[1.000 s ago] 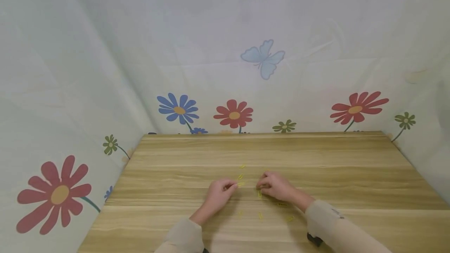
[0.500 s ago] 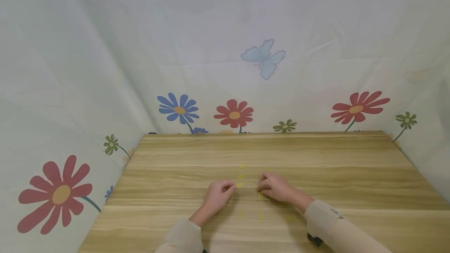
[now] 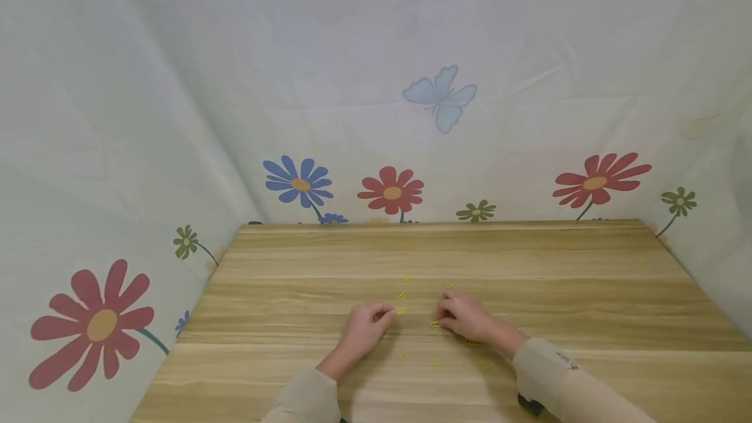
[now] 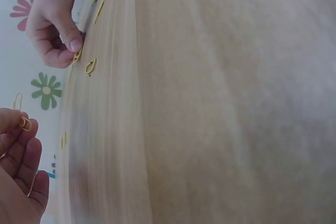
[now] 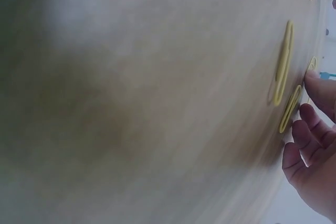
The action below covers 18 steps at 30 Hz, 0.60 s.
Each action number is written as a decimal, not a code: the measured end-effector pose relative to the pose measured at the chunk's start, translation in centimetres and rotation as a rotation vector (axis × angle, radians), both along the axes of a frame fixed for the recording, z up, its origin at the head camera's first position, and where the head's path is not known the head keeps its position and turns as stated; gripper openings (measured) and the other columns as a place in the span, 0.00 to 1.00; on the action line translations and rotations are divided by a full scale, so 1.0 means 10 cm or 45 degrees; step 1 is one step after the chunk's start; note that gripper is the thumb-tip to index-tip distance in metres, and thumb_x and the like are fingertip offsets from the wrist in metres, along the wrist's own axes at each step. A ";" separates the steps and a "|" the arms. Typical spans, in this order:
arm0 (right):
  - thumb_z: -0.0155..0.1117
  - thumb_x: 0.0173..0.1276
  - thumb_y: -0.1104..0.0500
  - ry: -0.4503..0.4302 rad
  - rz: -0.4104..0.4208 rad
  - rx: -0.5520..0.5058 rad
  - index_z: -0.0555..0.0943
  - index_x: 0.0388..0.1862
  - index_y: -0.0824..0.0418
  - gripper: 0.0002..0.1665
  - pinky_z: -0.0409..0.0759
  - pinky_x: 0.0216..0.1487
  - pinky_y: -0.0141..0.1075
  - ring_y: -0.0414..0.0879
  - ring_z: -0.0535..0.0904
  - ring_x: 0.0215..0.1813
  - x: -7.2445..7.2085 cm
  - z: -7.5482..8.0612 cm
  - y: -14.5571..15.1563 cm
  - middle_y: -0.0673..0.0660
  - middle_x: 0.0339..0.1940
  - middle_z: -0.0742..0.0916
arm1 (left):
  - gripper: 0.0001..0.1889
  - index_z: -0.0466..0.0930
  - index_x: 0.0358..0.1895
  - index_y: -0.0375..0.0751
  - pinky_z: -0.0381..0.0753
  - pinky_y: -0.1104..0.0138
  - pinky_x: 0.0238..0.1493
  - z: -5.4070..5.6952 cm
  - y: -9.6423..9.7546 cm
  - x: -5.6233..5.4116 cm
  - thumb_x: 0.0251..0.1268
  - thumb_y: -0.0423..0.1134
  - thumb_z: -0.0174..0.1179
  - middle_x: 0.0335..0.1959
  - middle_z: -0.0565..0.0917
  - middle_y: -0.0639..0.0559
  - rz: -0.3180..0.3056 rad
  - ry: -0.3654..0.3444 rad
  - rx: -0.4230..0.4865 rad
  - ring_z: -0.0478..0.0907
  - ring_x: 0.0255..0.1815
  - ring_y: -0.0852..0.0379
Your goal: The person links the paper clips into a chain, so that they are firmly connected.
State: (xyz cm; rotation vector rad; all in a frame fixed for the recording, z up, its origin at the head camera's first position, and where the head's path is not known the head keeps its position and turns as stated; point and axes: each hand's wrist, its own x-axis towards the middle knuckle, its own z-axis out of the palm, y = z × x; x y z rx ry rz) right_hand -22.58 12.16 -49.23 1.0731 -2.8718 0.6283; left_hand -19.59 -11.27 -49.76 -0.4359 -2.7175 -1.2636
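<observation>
In the head view my left hand (image 3: pixel 365 331) pinches a yellow paper clip (image 3: pixel 401 311) between thumb and forefinger. The left wrist view shows loops of this paper clip (image 4: pixel 25 124) standing out on both sides of the fingertips. To the right, low over the wooden table, my right hand (image 3: pixel 467 316) pinches another yellow paper clip (image 3: pixel 435 324), which points left. Its thumb covers part of that paper clip (image 5: pixel 313 64) in the right wrist view. A gap separates the two held clips.
Several loose yellow paper clips lie around the hands on the wooden table (image 3: pixel 282 253). One clip (image 3: pixel 407 278) is farther back, another (image 3: pixel 436 361) nearer the front, and one (image 3: pixel 486 365) by the right forearm. A flowered cloth (image 3: pixel 364 123) hangs behind the table.
The right hand has shifted slightly right, and its paper clip has turned from pointing toward the front to pointing left. The left hand has stayed nearly still, its paper clip tilting slightly.
</observation>
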 end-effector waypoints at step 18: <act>0.59 0.59 0.63 -0.234 -0.125 -0.240 0.74 0.26 0.57 0.05 0.68 0.27 0.27 0.35 0.68 0.26 -0.03 -0.01 0.04 0.46 0.23 0.77 | 0.10 0.82 0.36 0.42 0.76 0.70 0.37 0.03 0.05 0.02 0.60 0.43 0.55 0.33 0.84 0.52 -0.005 -0.041 0.025 0.79 0.37 0.58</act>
